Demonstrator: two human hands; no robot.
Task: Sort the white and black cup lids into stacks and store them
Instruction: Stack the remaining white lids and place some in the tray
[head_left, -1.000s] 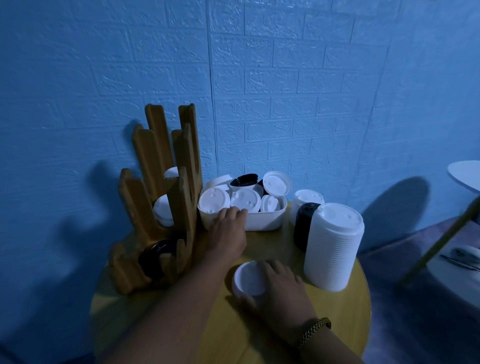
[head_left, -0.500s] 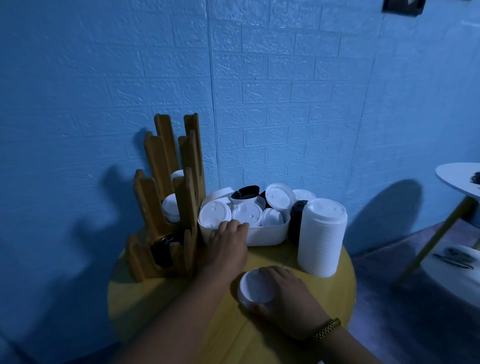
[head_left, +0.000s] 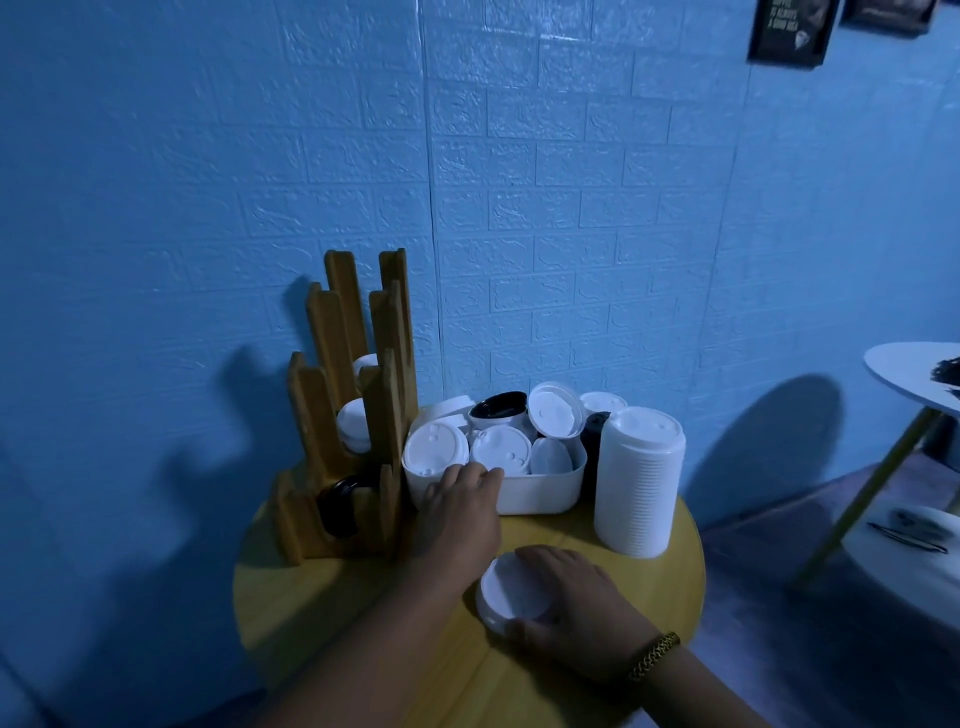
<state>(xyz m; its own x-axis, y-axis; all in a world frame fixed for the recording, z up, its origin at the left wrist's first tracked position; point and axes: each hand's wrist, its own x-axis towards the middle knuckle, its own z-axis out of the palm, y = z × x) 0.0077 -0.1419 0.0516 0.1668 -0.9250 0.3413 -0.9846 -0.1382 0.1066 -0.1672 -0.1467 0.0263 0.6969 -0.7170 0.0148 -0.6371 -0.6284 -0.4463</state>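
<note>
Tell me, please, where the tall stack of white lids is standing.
In the head view, the tall white lid stack stands on the right side of the yellow table, just right of the white bin.

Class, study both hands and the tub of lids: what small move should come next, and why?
Probably the left hand lifts the front white lid out of the tub onto the table lid held by the right hand: its fingers are at the tub's rim, and both lids are white.
</note>
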